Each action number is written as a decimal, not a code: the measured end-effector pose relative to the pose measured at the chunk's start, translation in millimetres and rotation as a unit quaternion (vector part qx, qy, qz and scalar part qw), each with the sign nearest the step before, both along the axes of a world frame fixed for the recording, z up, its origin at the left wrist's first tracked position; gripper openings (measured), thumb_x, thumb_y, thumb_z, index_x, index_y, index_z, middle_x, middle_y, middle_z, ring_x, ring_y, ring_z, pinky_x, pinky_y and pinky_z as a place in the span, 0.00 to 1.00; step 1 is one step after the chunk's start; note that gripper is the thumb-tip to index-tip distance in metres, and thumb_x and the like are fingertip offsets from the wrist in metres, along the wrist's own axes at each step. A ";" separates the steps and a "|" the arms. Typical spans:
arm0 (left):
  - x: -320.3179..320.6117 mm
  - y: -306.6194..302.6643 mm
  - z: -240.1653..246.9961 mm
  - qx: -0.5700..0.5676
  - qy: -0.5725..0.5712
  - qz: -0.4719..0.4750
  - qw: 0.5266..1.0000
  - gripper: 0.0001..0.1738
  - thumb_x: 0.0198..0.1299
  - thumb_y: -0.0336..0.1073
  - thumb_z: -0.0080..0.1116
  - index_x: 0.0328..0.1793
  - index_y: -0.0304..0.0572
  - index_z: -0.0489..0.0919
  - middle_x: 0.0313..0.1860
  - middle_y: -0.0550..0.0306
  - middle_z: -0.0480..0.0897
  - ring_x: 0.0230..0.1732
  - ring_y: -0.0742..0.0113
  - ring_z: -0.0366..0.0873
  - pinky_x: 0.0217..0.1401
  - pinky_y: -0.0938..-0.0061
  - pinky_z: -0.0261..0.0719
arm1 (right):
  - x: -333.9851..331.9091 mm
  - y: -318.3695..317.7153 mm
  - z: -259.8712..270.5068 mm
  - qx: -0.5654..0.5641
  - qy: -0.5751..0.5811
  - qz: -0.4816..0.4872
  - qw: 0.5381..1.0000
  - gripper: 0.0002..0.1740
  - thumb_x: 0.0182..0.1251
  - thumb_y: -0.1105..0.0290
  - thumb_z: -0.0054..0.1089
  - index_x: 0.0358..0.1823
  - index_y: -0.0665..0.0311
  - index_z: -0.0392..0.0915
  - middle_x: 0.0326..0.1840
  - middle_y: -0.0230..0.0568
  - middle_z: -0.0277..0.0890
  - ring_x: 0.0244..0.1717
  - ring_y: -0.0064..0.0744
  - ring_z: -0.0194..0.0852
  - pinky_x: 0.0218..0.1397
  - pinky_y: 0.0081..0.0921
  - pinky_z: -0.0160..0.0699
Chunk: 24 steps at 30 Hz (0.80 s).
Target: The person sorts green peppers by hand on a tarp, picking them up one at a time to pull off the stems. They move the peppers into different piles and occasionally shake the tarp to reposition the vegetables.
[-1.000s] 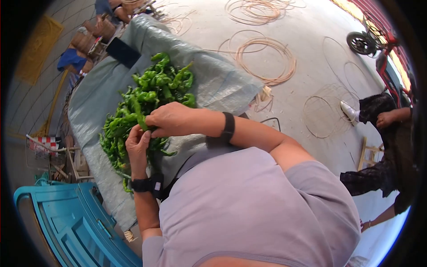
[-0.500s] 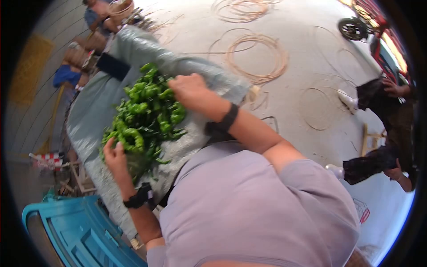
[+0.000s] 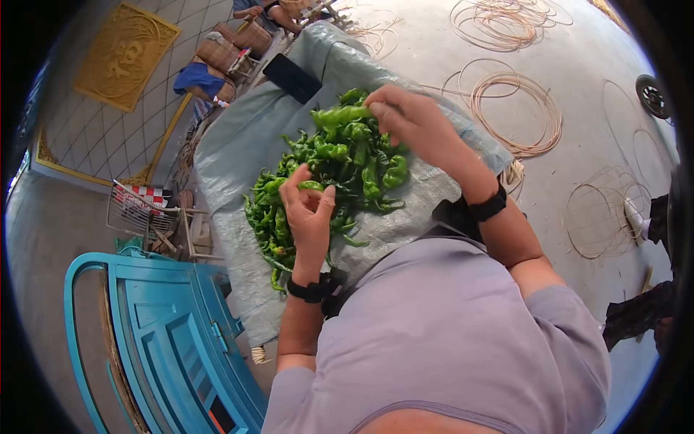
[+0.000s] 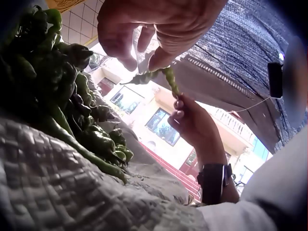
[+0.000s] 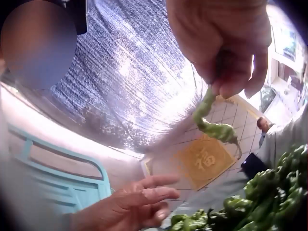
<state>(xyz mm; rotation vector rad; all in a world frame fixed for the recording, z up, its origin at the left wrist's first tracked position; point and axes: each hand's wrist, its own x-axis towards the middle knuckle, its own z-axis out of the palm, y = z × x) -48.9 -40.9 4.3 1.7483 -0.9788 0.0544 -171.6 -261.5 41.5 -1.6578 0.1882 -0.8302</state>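
Single pepper [image 3: 341, 116] pinched in my right hand [image 3: 419, 126], toward sheet's [image 3: 231, 163] far edge; left hand [image 3: 309, 220] half open, empty; moving needs soft grip.

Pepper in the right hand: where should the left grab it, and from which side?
I'd pinch the pepper on its plump free part, just short of the thin end. Bring the open left hand in from the left: the right hand covers the other end, and the bent body sticks out leftward.
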 end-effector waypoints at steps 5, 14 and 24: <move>-8.6 -2.1 10.7 0.074 -0.181 0.052 0.979 0.34 0.67 0.37 0.66 0.76 0.41 0.65 0.63 0.52 0.69 0.44 0.71 0.77 0.42 0.74 0.77 | 5.7 21.9 5.7 -0.038 0.057 0.140 0.988 0.12 0.79 0.63 0.52 0.46 0.66 0.77 0.24 0.31 0.73 0.24 0.17 0.72 0.28 0.20 0.74; 16.1 12.8 8.7 -0.017 -0.047 0.127 0.991 0.16 0.65 0.35 0.67 0.54 0.36 0.79 0.33 0.61 0.80 0.31 0.74 0.76 0.36 0.77 0.76 | 18.9 29.8 -11.6 0.048 0.054 0.096 0.993 0.14 0.77 0.61 0.54 0.51 0.64 0.77 0.31 0.34 0.80 0.28 0.22 0.78 0.32 0.21 0.77; 51.6 37.0 -0.2 0.055 0.094 0.190 0.976 0.25 0.68 0.42 0.64 0.65 0.37 0.72 0.28 0.65 0.75 0.30 0.77 0.71 0.34 0.78 0.72 | 20.1 41.0 -50.8 -0.422 0.346 0.198 0.814 0.19 0.66 0.54 0.61 0.56 0.48 0.77 0.43 0.43 0.85 0.47 0.47 0.84 0.48 0.42 0.79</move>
